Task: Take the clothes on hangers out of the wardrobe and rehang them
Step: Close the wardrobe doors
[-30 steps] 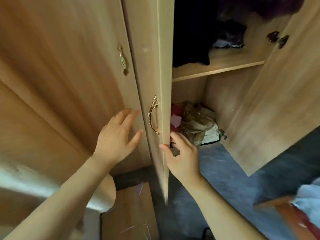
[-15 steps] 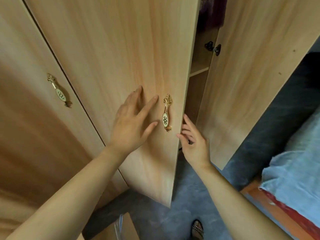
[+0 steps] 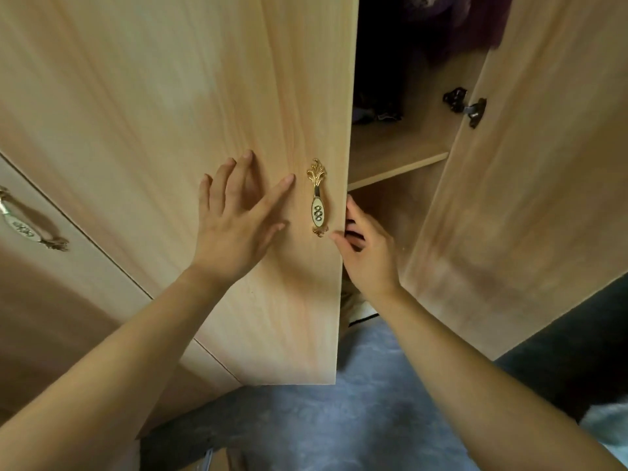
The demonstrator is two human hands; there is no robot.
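Left grip (image 3: 234, 232) spread flat on the door (image 3: 238, 96); right grip (image 3: 370, 253), nearer the gap, curls round its upright free edge. I see dark clothes (image 3: 424, 35) up-right, behind it.

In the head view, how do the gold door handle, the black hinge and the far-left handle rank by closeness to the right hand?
1. Gold door handle, just left of the right hand, on the door it grips.
2. Black hinge, higher up on the right.
3. Far-left handle, on the neighbouring door.
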